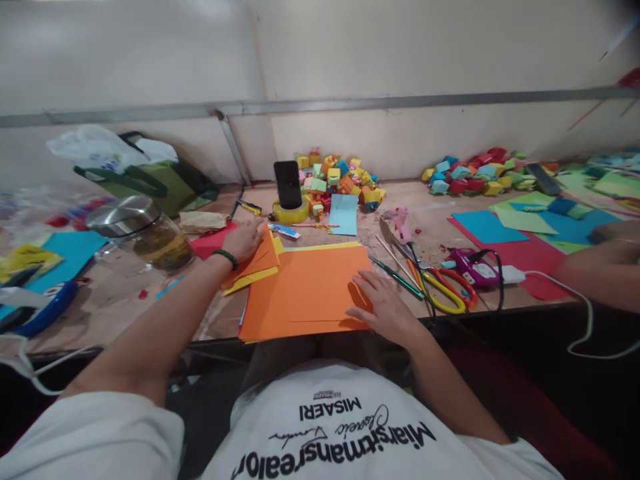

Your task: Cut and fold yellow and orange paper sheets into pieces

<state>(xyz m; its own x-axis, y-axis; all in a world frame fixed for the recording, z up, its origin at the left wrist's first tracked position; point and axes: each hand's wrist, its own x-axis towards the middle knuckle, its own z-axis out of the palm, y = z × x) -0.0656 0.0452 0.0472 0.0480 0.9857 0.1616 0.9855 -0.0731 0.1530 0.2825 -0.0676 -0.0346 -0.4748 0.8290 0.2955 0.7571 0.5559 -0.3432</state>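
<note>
Paper point(305, 287), orange on top, lies stacked right in front of you, its near side just past the edge of the surface point(403, 191), seemingly so that both hands reach it easily. Your right hand point(383, 303) rests on its right side, the grip released, fingers spread and laid down, which probably steadies it. Your left hand point(245, 241) lies over orange and yellow slips point(265, 257) at its far left corner, perhaps to control them; I cannot tell whether that grip pinches any or merely presses.

Ahead, your phone point(288, 185) stands nearly upright at the tape point(291, 213), which likely props it. The pen point(397, 279), scissors point(453, 308) and glue gun point(401, 227) lie to the right, presumably for quick reach. Cubes point(334, 177) are heaped by the wall point(350, 140), apparently out of your way.
</note>
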